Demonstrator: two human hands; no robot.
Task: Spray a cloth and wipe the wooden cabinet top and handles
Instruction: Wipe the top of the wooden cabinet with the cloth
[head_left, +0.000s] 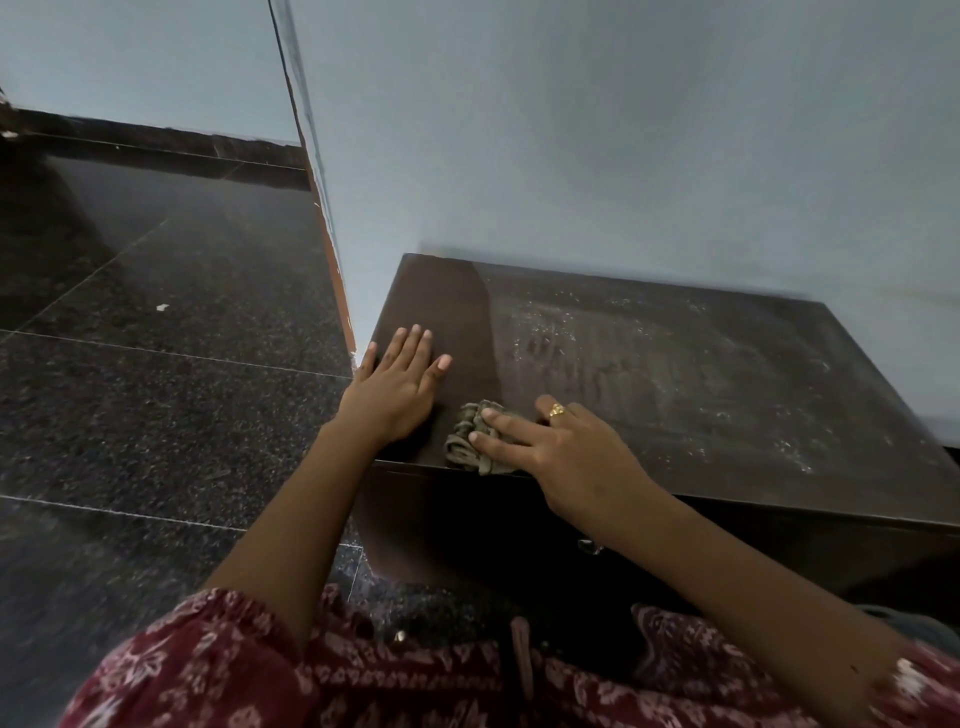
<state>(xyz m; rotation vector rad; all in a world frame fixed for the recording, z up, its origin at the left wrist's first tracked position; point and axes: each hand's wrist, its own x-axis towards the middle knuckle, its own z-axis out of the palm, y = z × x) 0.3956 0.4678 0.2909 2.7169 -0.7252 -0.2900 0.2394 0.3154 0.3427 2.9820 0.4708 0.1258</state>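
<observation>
The dark wooden cabinet top (675, 374) lies low against the wall; a cleaner dark strip runs down its left side, while the rest is dusty with white specks. My left hand (395, 382) rests flat on the clean strip near the top's left edge, fingers straight. A crumpled olive-grey cloth (470, 444) sits at the front edge of the top. My right hand (561, 447), with a gold ring, presses on the cloth with extended fingers. A small metal handle (589, 545) shows on the cabinet front below my right forearm. No spray bottle is in view.
Pale blue walls stand behind and to the left of the cabinet, with a wall corner (322, 218) meeting its left side. Dark speckled granite floor (156, 389) spreads to the left. My red patterned clothing fills the bottom of the view.
</observation>
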